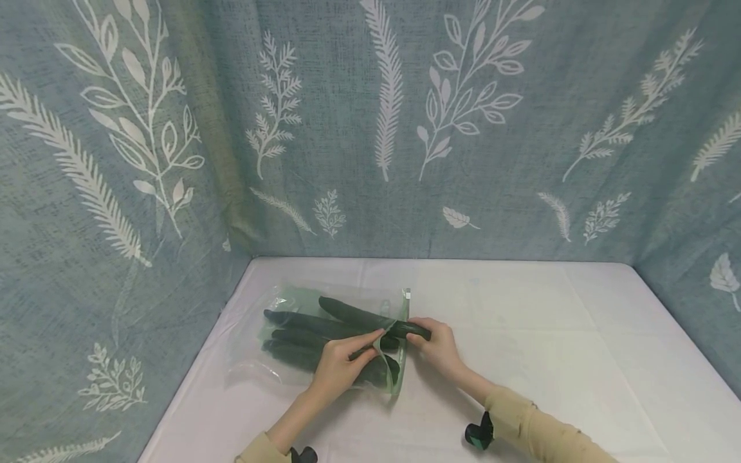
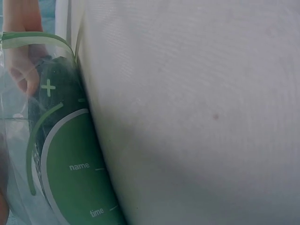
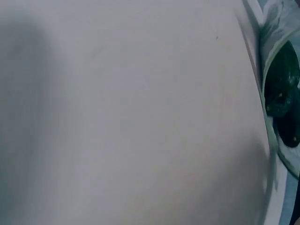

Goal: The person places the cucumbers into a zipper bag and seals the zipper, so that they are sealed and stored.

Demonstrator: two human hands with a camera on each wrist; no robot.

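Note:
A clear zip bag [image 1: 246, 354] with green trim lies on its side, its mouth facing right, with several dark green cucumbers [image 1: 295, 319] inside. At the mouth, my left hand [image 1: 338, 363] pinches the near film of the bag between thumb and fingers. My right hand [image 1: 441, 347] grips the end of the uppermost cucumber [image 1: 419, 330], which pokes out past the bag's edge. A green printed label [image 2: 79, 178] with "name" and "time" fills the lower left of the left wrist view. Rounded cucumber ends [image 3: 282, 79] show inside the mouth in the right wrist view.
A white cloth covers the table [image 1: 538, 334] under the bag. Blue-green curtains [image 1: 341, 128] with white leaf prints hang behind the table and along both sides. Black wrist cameras [image 1: 479, 432] sit by the beige sleeves [image 1: 538, 424].

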